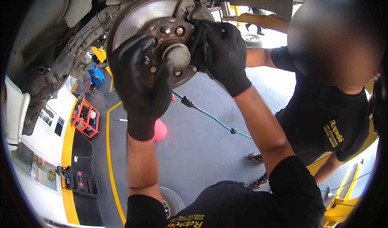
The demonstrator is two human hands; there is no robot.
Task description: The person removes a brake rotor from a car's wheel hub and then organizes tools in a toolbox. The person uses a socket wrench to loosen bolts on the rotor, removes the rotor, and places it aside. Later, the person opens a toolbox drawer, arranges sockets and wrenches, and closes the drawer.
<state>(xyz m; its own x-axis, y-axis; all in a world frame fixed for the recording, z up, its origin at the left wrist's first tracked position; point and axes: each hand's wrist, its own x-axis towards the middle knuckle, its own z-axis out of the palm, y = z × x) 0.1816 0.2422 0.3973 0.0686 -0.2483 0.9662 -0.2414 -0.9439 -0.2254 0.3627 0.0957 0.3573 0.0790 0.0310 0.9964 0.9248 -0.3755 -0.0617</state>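
Note:
A brake disc (135, 20) with a rusty centre, wheel studs and a round metal hub cap (178, 57) is in front of me at the top. My left hand (142, 78), in a black glove, grips the left side of the disc's centre, its thumb near the cap. On the right side, my right hand (227, 54), also gloved in black, has its fingers bent beside the disc and below the brake caliper (196, 10). What those fingers hold is hidden. A co-worker's forearm (258, 58) reaches in behind my right wrist.
The co-worker (323, 119) stands close on the right. A blue air hose (214, 115) hangs below the disc. Further down are a pink-red cone-like object (160, 130), a red tool cart (86, 118), a fan (81, 84) and a wheel (173, 201). Yellow lift parts (260, 21) stand at the right.

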